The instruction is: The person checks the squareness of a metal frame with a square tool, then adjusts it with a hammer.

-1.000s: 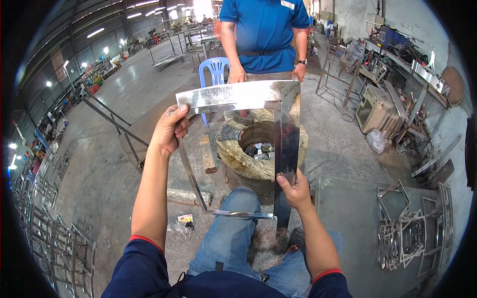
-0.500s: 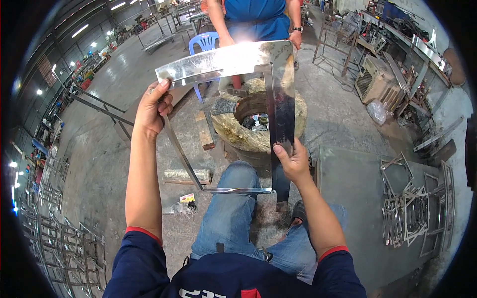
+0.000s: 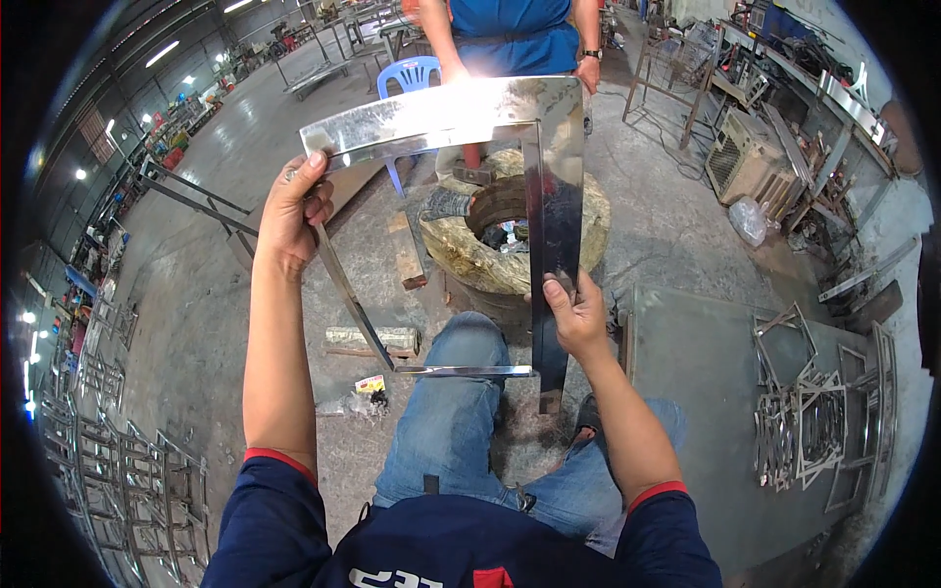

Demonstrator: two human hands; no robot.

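Note:
A shiny metal frame (image 3: 561, 211) is held up before me, tilted, with a curved polished bar on top, a broad upright on the right and thinner bars at the left and bottom. My left hand (image 3: 297, 211) grips its upper left corner, thumb on the face and fingers curled behind. Around the lower part of the right upright my right hand (image 3: 576, 312) is closed. Behind the frame stands a round, worn block with a hollow centre (image 3: 470, 257); a hammer head (image 3: 474, 175) and a dark grey glove (image 3: 447, 204) lie on its rim.
Across from me stands a person in blue (image 3: 512, 44), near a blue plastic chair (image 3: 409, 73). Many metal frames (image 3: 127, 480) are stacked at the lower left. On the right, a grey sheet-topped table (image 3: 686, 363) bears more small frames (image 3: 799, 431). A wood block (image 3: 407, 253) lies on the floor.
The metal frame has shifted slightly left and up, with both my hands still on it. My view has moved a little.

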